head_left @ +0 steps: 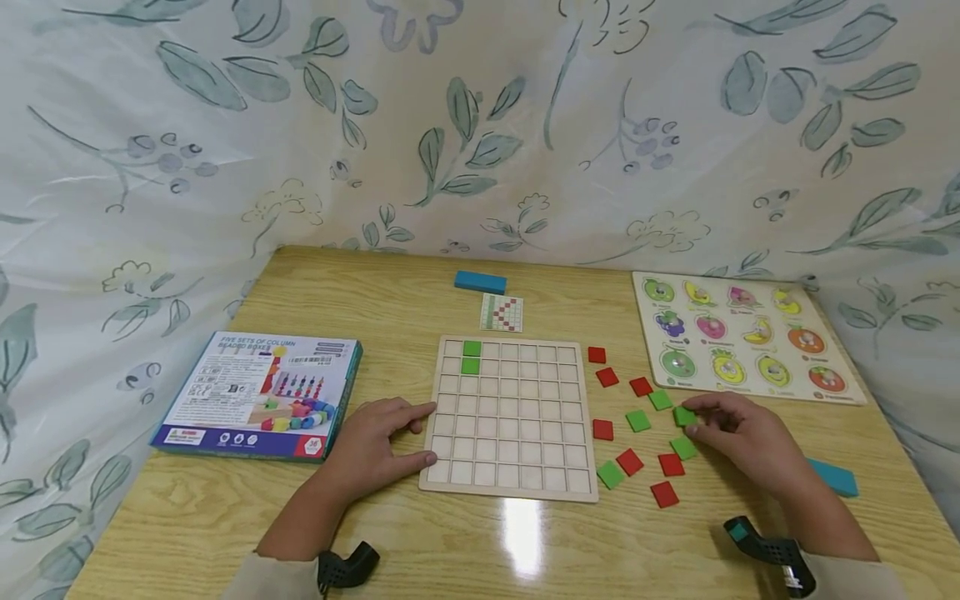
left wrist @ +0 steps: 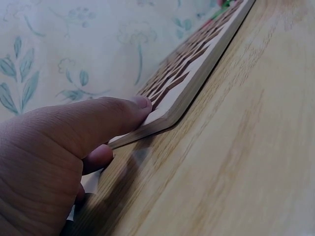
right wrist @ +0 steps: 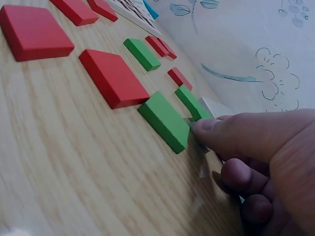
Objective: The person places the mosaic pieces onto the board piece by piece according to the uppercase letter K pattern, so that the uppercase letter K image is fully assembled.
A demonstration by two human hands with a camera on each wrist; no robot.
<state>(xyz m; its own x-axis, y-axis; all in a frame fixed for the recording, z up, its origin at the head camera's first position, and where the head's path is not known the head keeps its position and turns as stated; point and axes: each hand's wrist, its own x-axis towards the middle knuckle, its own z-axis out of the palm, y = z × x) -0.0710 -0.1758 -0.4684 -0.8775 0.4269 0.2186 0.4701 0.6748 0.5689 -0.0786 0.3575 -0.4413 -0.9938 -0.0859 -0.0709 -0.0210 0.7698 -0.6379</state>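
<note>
A pale wooden grid board (head_left: pixel 510 467) lies at the table's middle, with two green tiles (head_left: pixel 471 357) stacked in its second column at the top. My left hand (head_left: pixel 422 433) rests against the board's left edge with its fingers straight; in the left wrist view the thumb (left wrist: pixel 113 115) presses the board's corner (left wrist: pixel 167 115). To the right of the board lie loose red tiles (head_left: pixel 630 461) and green tiles (head_left: pixel 637 420). My right hand (head_left: pixel 692 418) pinches one green tile (head_left: pixel 682 414) among them. In the right wrist view, its thumb (right wrist: pixel 221 132) sits at a green tile (right wrist: pixel 192 102), with another green tile (right wrist: pixel 165 120) beside it.
A toy box (head_left: pixel 258 392) lies at the left. A blue block (head_left: pixel 480 282) and a small pattern card (head_left: pixel 501 312) sit behind the board. A fruit peg puzzle (head_left: pixel 742 337) is at the back right. Another blue block (head_left: pixel 834 477) lies by my right wrist. A leaf-printed curtain surrounds the table.
</note>
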